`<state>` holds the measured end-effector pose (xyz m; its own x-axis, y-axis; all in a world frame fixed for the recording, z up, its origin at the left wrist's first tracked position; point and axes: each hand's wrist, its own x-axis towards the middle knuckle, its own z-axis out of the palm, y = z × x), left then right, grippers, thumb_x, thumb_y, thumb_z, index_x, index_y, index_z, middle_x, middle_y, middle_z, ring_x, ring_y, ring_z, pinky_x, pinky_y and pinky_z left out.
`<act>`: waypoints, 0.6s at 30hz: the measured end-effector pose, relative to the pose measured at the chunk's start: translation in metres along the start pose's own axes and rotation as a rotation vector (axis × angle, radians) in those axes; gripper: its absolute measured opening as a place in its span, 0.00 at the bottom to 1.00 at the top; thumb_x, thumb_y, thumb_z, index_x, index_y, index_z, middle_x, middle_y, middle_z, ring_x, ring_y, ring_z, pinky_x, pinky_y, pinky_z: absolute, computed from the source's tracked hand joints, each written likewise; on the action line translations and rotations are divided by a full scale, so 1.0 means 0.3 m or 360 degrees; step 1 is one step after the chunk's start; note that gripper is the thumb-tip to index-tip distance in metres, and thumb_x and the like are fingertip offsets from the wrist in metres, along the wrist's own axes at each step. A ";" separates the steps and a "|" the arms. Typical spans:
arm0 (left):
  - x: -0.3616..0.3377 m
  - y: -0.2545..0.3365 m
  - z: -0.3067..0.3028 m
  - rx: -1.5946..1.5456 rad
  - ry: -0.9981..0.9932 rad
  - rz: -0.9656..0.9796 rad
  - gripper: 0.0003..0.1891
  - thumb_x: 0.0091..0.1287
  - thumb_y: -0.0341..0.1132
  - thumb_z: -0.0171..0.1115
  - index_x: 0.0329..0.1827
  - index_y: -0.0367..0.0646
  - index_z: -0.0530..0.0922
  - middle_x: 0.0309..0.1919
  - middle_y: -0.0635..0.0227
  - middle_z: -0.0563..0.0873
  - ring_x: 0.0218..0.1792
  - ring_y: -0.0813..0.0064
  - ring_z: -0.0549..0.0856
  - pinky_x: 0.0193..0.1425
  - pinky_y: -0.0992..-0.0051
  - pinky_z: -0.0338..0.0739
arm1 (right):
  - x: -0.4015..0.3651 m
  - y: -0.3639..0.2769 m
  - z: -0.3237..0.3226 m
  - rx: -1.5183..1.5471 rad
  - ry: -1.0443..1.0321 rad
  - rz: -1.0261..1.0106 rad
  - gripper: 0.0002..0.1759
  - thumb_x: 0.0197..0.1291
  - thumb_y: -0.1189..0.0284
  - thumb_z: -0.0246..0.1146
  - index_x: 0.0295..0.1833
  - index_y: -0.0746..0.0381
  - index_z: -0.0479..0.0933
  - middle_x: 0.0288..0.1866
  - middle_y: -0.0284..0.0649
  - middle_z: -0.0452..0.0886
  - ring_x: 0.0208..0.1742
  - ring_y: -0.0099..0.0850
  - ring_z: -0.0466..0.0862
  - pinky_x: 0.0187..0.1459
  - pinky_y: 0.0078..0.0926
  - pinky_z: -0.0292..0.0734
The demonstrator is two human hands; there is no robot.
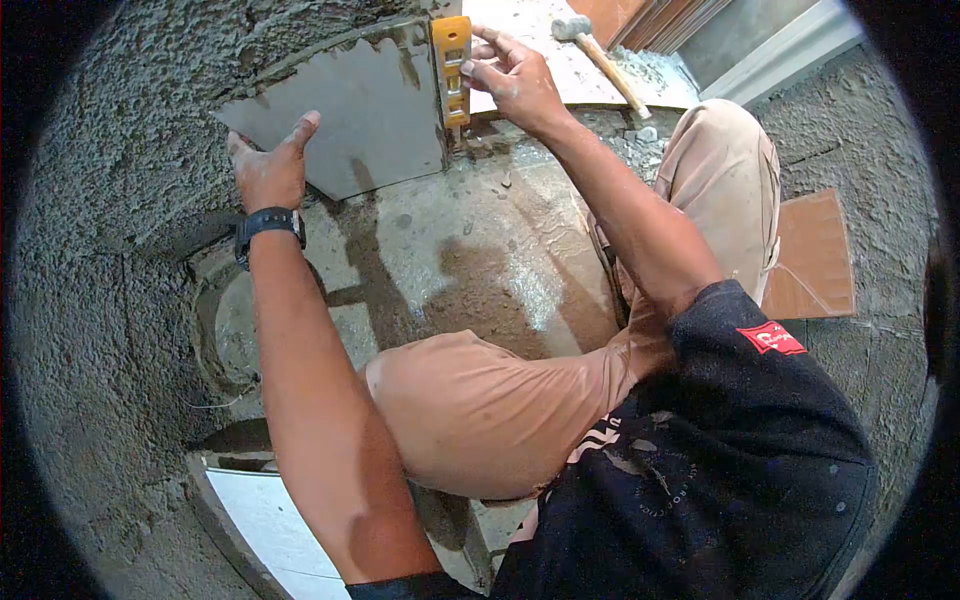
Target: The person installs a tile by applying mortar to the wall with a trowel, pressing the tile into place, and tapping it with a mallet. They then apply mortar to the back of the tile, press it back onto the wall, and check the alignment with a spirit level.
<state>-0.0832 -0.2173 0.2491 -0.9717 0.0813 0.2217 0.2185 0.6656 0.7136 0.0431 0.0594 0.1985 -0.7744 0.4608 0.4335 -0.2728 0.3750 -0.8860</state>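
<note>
A grey tile [370,120] with a cut lower left corner stands against the rough mortar wall, smears of mortar along its top. My left hand [270,165] is at the tile's lower left edge, thumb and fingers spread, a dark watch on the wrist. Upright along the tile's right edge is a short yellow spirit level [453,70]. My right hand [512,80] holds the level from its right side between thumb and fingers.
A mallet [600,65] with a wooden handle lies on a white surface at the top. Rubble [645,150] is below it. A brown tile [812,255] lies at the right. Wet floor [470,260] spreads before my knees. A white panel [270,520] is at the lower left.
</note>
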 end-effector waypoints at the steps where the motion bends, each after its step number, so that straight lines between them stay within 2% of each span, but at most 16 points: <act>1: 0.002 -0.004 -0.001 0.0002 0.0002 -0.0004 0.69 0.44 0.66 0.79 0.78 0.23 0.54 0.75 0.40 0.66 0.76 0.49 0.67 0.78 0.62 0.60 | 0.000 0.005 -0.001 0.0002 -0.0004 0.0001 0.33 0.63 0.71 0.67 0.71 0.71 0.69 0.45 0.44 0.87 0.40 0.26 0.88 0.44 0.25 0.84; 3: 0.010 -0.008 0.001 -0.0020 -0.0008 -0.0020 0.67 0.45 0.64 0.80 0.78 0.24 0.56 0.74 0.40 0.67 0.74 0.49 0.69 0.77 0.62 0.63 | 0.005 0.014 -0.006 -0.0116 0.0000 -0.0037 0.32 0.63 0.70 0.67 0.70 0.71 0.70 0.46 0.44 0.87 0.41 0.27 0.88 0.43 0.25 0.84; 7: 0.031 -0.043 0.023 0.0005 0.0051 0.0055 0.65 0.45 0.62 0.81 0.77 0.25 0.58 0.73 0.42 0.69 0.73 0.50 0.71 0.76 0.62 0.64 | 0.000 0.017 -0.001 -0.0003 0.0000 0.0001 0.31 0.64 0.71 0.67 0.70 0.71 0.71 0.47 0.44 0.86 0.42 0.28 0.88 0.44 0.25 0.85; 9: 0.027 -0.048 0.032 -0.0210 0.0080 0.0068 0.63 0.45 0.60 0.82 0.77 0.26 0.60 0.73 0.43 0.70 0.72 0.51 0.72 0.76 0.61 0.65 | 0.003 0.030 -0.005 0.0024 -0.0003 -0.0014 0.31 0.64 0.72 0.67 0.70 0.72 0.70 0.48 0.45 0.86 0.43 0.29 0.88 0.45 0.25 0.85; 11: 0.029 -0.045 0.033 -0.0211 0.0079 0.0037 0.63 0.45 0.59 0.82 0.77 0.26 0.60 0.73 0.43 0.70 0.72 0.51 0.72 0.75 0.61 0.65 | 0.000 0.014 -0.006 0.0032 -0.0023 0.0005 0.32 0.65 0.72 0.67 0.71 0.73 0.69 0.48 0.45 0.85 0.44 0.29 0.88 0.45 0.25 0.85; 13: 0.028 -0.037 0.030 -0.0207 0.0076 0.0005 0.62 0.45 0.59 0.82 0.76 0.26 0.61 0.73 0.44 0.70 0.72 0.51 0.72 0.75 0.61 0.65 | -0.005 0.007 -0.006 0.0101 -0.0028 0.0122 0.31 0.68 0.75 0.66 0.73 0.72 0.66 0.55 0.45 0.83 0.51 0.28 0.86 0.53 0.23 0.87; 15: 0.020 -0.028 0.026 -0.0238 0.0113 0.0031 0.61 0.46 0.59 0.82 0.76 0.26 0.62 0.72 0.43 0.71 0.71 0.51 0.73 0.75 0.60 0.66 | -0.010 0.009 -0.005 0.0217 -0.0005 0.0126 0.30 0.68 0.74 0.67 0.71 0.72 0.68 0.55 0.45 0.84 0.49 0.29 0.87 0.51 0.24 0.87; 17: 0.034 -0.041 0.030 -0.0172 0.0135 0.0062 0.61 0.46 0.59 0.81 0.75 0.26 0.63 0.71 0.43 0.72 0.71 0.51 0.73 0.74 0.60 0.66 | 0.000 -0.044 -0.019 0.0014 -0.0036 0.0277 0.48 0.63 0.69 0.67 0.80 0.75 0.48 0.49 0.44 0.85 0.45 0.29 0.84 0.49 0.28 0.82; 18: 0.043 -0.048 0.035 -0.0112 0.0155 0.0111 0.60 0.46 0.60 0.81 0.75 0.26 0.63 0.70 0.42 0.73 0.70 0.51 0.74 0.74 0.60 0.66 | -0.007 -0.072 -0.010 0.0129 -0.0003 0.0296 0.46 0.63 0.70 0.67 0.79 0.76 0.50 0.47 0.46 0.84 0.45 0.29 0.84 0.49 0.26 0.82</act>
<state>-0.0999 -0.2180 0.2346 -0.9414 0.0507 0.3335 0.2943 0.6070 0.7382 0.0523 0.0529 0.2173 -0.8169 0.5143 0.2610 -0.1701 0.2175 -0.9611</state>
